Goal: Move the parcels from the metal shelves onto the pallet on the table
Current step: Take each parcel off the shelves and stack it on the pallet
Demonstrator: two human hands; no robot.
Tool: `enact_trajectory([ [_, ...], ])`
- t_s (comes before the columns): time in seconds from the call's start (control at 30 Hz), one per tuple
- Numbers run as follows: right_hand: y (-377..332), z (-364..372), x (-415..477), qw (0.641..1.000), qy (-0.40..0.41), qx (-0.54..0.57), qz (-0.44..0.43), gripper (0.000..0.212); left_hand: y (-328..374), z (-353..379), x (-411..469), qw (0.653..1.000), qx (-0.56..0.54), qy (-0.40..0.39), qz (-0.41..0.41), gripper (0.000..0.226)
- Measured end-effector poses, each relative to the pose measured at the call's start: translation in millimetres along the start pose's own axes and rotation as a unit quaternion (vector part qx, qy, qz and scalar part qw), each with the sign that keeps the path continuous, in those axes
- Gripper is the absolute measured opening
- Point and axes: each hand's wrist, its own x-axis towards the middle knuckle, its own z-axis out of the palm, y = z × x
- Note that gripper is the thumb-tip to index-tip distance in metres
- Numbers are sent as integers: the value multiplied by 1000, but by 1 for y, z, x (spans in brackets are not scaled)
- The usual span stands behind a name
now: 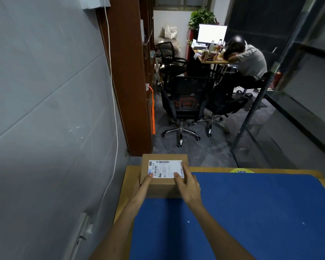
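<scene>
A person's two bare hands grip a brown cardboard parcel [162,188] at the far left corner of a blue pallet [251,212], seen from a head-worn camera looking forward and down. The left hand [144,185] clasps the parcel's left side, its thumb pressed on the top edge. The right hand [188,186] clasps the right side, thumb on the white shipping label [165,168] and fingers laid along the top's right edge. The label, printed with a barcode, faces up. Whether the parcel already rests on the pallet or is held just above it cannot be told.

The pallet lies on a tan table [129,177], whose bare rim shows along the left and far edges. A round yellow sticker [241,171] sits at the table's far edge. A grey wall [45,109] runs along the table's left side, with a white cable [113,91] hanging down it beside a brown wooden partition [128,72]; an orange strap [153,113] hangs at the partition's far side.

Beyond the table, two black office chairs [186,106] stand on a grey floor. Behind them, a second person [250,61] in a light shirt sits slumped forward over a cluttered desk [214,61], in front of a lit monitor [212,33] and a green potted plant [202,17]. A dark metal frame [251,113] rises at the right.
</scene>
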Motion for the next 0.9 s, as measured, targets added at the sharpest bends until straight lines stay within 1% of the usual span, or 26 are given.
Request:
enact_trajectory([
  [0.1, 1, 0, -1, 1000, 2, -6, -3, 58, -4, -1, 3, 1000, -1, -9, 6, 58],
  [0.2, -1, -2, -1, 1000, -2, -25, -3, 59, -4, -2, 5, 1000, -14, -21, 2, 67],
  [0.3, -5, -9, -3, 998, -2, -66, -4, 61, -1, -4, 4, 999, -13, -35, 5, 77],
  [0.33, -7, -13, -5, 997, 1, -81, -6, 61, 2, -5, 3, 999, -3, -31, 13, 83],
  [0.37, -8, -17, -7, 995, 3, -98, -9, 62, 4, -6, 2, 999, 31, -13, 27, 92],
  [0.4, -9, -22, -9, 993, 4, -118, -12, 62, 8, -8, 2, 994, 94, 15, 48, 100],
  [0.43, -10, -27, -11, 990, 4, -137, -15, 61, 12, -9, 2, 979, 182, 42, 77, 102],
  [0.5, -11, -38, -17, 987, 6, -158, -20, 62, 19, -9, 0, 917, 360, 69, 157, 93],
  [0.53, -12, -45, -20, 986, 7, -164, -26, 63, 25, -7, -1, 883, 419, 68, 199, 88],
  [0.6, -15, -62, -26, 983, 12, -177, -45, 64, 38, 3, -4, 820, 503, 57, 265, 81],
  [0.7, -18, -95, -39, 977, 44, -200, -61, 64, 57, 30, -18, 729, 596, 45, 334, 75],
  [0.73, -19, -108, -45, 974, 58, -210, -65, 64, 63, 42, -24, 709, 610, 36, 351, 75],
  [0.77, -18, -123, -51, 970, 73, -223, -67, 65, 69, 56, -31, 698, 614, 24, 368, 75],
  [0.9, -9, -194, -84, 961, 145, -232, -47, 66, 88, 118, -64, 670, 621, -22, 407, 76],
])
